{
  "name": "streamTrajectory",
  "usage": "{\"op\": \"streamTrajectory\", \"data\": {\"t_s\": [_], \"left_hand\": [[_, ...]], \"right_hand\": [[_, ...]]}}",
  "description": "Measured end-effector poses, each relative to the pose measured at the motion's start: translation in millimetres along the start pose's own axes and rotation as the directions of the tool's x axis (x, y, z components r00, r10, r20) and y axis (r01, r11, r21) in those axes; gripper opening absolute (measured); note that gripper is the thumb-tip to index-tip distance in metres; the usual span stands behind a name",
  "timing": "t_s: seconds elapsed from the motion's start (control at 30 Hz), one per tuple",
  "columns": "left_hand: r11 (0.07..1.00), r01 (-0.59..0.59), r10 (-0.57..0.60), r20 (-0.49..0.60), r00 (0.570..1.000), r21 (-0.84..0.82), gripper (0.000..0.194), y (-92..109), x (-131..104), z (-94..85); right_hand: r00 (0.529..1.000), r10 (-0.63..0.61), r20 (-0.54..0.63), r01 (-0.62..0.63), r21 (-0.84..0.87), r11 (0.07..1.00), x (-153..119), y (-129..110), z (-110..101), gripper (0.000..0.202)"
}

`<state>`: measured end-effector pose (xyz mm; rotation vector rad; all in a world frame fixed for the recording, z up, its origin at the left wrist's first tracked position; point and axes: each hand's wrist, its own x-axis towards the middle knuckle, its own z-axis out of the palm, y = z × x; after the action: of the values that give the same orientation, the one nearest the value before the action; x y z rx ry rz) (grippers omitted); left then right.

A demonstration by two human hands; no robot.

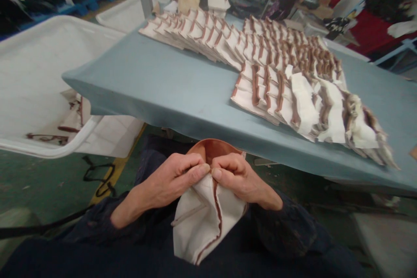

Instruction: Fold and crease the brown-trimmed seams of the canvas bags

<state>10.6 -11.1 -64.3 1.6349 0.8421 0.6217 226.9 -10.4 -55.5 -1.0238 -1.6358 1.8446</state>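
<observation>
Over my lap hangs a white fabric piece (pixel 198 221) with a brown seam running down it and a smooth brown inner side showing at the top. My left hand (pixel 182 178) pinches its upper edge between thumb and fingers. Right beside it, my right hand (pixel 239 178) pinches the same edge, the two thumbs almost meeting at the seam. The seam's top end is partly covered by the fingertips. What the piece is a part of, I cannot tell.
A blue-grey table (pixel 156 82) stands just ahead, with rows of overlapping white and brown fabric pieces (pixel 260 91) on it. At the left is a white plastic bin (pixel 61 147) with a few pieces inside. Black strapping (pixel 100 176) lies on the green floor.
</observation>
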Motion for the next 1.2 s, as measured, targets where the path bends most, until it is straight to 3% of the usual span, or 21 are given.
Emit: {"op": "streamTrajectory", "data": {"t_s": [0.2, 0.3, 0.57, 0.77, 0.97, 1.07, 1.2], "left_hand": [[0.986, -0.162, 0.162, 0.0, 0.987, 0.046, 0.04, 11.1, 1.0, 0.7], [0.979, -0.189, 0.192, -0.03, 0.981, 0.079, 0.043, 13.5, 3.0, 0.6], [0.999, -0.041, 0.041, -0.025, 0.999, -0.008, 0.058, 11.8, 5.9, -5.3], [0.996, 0.032, -0.019, 0.156, 0.988, -0.083, 0.06, 13.4, 9.1, -16.8], [0.984, 0.108, -0.051, 0.35, 0.935, -0.144, 0.058, 6.4, 11.8, -24.5], [0.995, 0.054, -0.021, 0.334, 0.942, -0.089, 0.053, 5.1, 8.9, -24.9], [0.998, -0.052, 0.043, 0.232, 0.972, 0.031, 0.042, 11.0, 3.2, -23.4]], "right_hand": [[0.994, -0.098, 0.041, 0.102, -0.098, 0.99, -1.7, -8.9, 2.1, 0.064], [0.99, -0.139, 0.023, 0.141, -0.111, 0.984, 0.5, -12.7, 2.9, 0.061], [0.995, -0.052, 0.084, 0.064, -0.14, 0.988, 3.3, -14.7, -5.2, 0.054], [0.993, -0.028, 0.118, 0.042, -0.119, 0.992, 0.2, -12.6, -6.8, 0.052], [0.982, -0.129, 0.14, 0.16, -0.245, 0.956, -2.9, -21.1, -11.7, 0.05], [0.978, -0.165, 0.129, 0.197, -0.294, 0.935, -4.3, -20.0, -13.7, 0.048], [0.985, -0.136, 0.105, 0.158, -0.244, 0.957, -6.5, -15.9, -11.9, 0.046]]}}
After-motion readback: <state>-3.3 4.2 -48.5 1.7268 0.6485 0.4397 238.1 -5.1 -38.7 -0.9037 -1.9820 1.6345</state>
